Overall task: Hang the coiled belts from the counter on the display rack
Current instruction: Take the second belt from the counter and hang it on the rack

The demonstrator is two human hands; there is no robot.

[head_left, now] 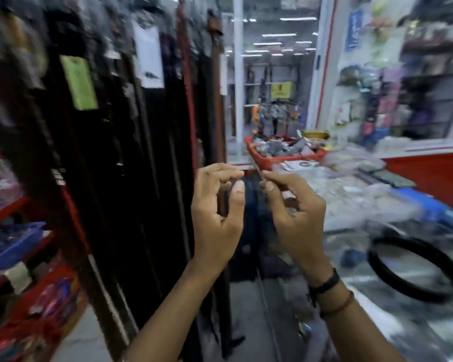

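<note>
Status: task in progress. The rack (110, 142) at left already carries many dark belts hanging full length, so part of the stock appears to be up, though whether any of them came from the counter cannot be told. One coiled belt (413, 267) lies on the glass counter (377, 322) at right, well apart from the rack; it remains to be hung. A dark strap (254, 205) hangs straight down between the two raised hands, just beside the rack's right edge; it is probably a belt being prepared for hanging, not yet on a hook. The right hand (296, 215) has thumb and forefinger pinched together on a thin item at the strap's top. The left hand (217, 210) has its fingers curled with thumb and fingertips apart, and contact with the strap cannot be confirmed. Limits of view: the whole frame is motion-blurred. The pinched item cannot be identified. The rack's hooks are not discernible, and its top is cut off. The red tray (256, 152) and the clutter behind hold unreadable contents, so further coiled belts cannot be ruled out.
</note>
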